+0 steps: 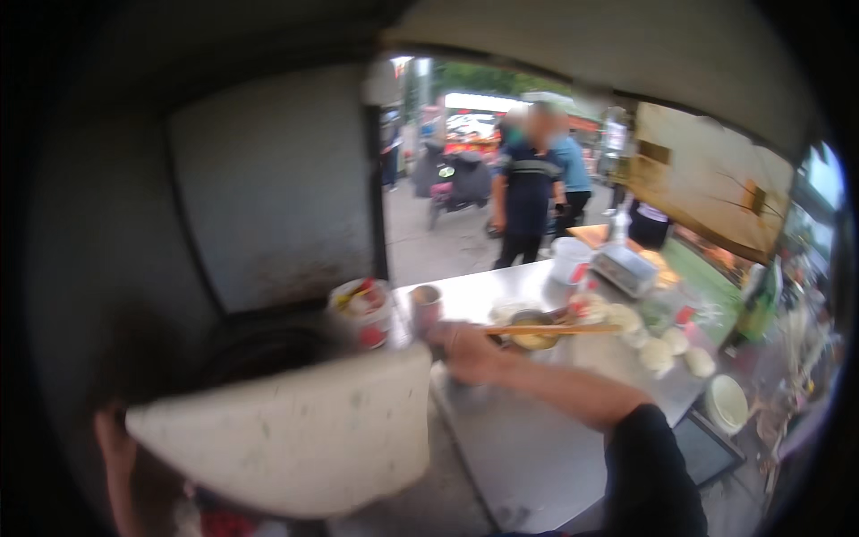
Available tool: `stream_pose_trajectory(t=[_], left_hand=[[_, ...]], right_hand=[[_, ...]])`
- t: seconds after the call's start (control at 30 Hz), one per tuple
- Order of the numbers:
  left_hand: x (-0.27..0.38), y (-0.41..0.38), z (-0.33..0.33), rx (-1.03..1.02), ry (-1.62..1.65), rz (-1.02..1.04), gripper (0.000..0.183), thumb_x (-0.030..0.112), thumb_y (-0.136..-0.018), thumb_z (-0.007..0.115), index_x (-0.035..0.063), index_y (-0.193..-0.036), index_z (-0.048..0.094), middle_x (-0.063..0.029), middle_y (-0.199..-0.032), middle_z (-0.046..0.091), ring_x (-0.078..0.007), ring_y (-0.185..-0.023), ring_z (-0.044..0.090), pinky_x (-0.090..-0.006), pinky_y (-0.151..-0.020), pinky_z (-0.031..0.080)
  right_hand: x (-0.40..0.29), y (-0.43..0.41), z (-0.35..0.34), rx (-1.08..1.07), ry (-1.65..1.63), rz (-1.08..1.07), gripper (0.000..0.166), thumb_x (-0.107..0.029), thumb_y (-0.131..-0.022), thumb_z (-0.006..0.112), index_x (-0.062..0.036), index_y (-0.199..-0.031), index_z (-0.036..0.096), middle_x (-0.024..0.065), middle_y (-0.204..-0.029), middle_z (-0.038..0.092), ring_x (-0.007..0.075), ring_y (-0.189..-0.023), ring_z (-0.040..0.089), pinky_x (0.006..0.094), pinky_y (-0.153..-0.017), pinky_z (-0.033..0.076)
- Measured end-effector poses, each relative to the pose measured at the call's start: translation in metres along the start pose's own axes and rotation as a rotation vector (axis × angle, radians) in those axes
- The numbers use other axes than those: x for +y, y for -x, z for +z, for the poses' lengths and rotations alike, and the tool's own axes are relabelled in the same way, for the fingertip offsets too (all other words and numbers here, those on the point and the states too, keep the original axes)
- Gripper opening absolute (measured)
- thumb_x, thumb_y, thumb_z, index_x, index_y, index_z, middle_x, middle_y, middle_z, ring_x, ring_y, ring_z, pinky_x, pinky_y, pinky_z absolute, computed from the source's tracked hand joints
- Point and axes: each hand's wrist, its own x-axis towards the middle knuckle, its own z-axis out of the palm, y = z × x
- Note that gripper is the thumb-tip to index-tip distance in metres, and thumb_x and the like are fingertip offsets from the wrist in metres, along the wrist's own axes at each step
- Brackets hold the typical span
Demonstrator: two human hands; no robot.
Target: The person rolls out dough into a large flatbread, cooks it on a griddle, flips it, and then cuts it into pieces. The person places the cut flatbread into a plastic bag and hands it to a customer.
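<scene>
A large thin sheet of pale dough with green flecks [302,429] hangs stretched at the lower left, blurred by motion. My left hand [114,429] grips its left end at the dark edge of the view. At the sheet's upper right corner is my right hand [463,346], closed around a wooden stick [557,329] that points right across the counter; the fingers are blurred. Beneath the stick sits a metal bowl [533,339] with yellowish contents. Several pale dough balls [656,356] lie right of the bowl.
A metal counter [537,436] spans the middle. On it stand a metal cup [426,305], a white bucket [570,258] and a metal tray [624,270]. A white tub [361,312] is near the dark round pan [268,352]. People [530,181] stand beyond the opening.
</scene>
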Motion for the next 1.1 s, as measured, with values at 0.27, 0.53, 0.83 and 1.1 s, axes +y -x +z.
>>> stream_pose_trajectory(t=[0.27,0.53,0.83,1.1], left_hand=[[-0.019,-0.106,0.084,-0.241,0.164,-0.105,0.034,-0.002,-0.068,0.075,0.0016,-0.1,0.064,-0.0205,-0.092,0.068,-0.0333,-0.091,0.068,-0.0396,-0.081,0.052],[-0.044,-0.019,0.193,-0.241,0.162,-0.176,0.033,-0.012,-0.065,0.069,0.0032,-0.093,0.063,-0.0189,-0.093,0.064,-0.0409,-0.094,0.062,-0.0453,-0.081,0.05],[0.015,-0.004,0.123,-0.324,-0.057,0.002,0.025,-0.006,-0.061,0.072,0.0031,-0.084,0.066,-0.0153,-0.09,0.06,-0.038,-0.096,0.06,-0.0462,-0.081,0.05],[0.066,0.062,0.053,-0.826,0.117,-0.377,0.041,0.002,-0.059,0.082,0.0055,-0.095,0.063,-0.0149,-0.091,0.063,-0.0345,-0.099,0.061,-0.0427,-0.084,0.048]], right_hand=[[-0.025,-0.153,0.086,0.005,0.009,0.142,0.036,-0.003,-0.07,0.075,-0.0123,-0.104,0.077,0.0148,-0.099,0.067,0.0335,-0.095,0.067,0.0402,-0.087,0.053],[0.028,-0.181,0.245,0.092,0.039,0.113,0.012,-0.006,-0.072,0.074,-0.0034,-0.081,0.066,0.0152,-0.095,0.065,0.0356,-0.104,0.063,0.0425,-0.087,0.051],[0.012,-0.143,0.195,-0.129,0.112,0.059,0.03,-0.014,-0.077,0.076,-0.01,-0.096,0.054,0.0141,-0.086,0.067,0.0372,-0.085,0.067,0.0459,-0.08,0.051],[0.014,-0.045,0.172,-0.398,-0.075,0.05,0.031,-0.002,-0.066,0.075,-0.0082,-0.09,0.057,0.0105,-0.098,0.062,0.0318,-0.103,0.059,0.0401,-0.087,0.05]])
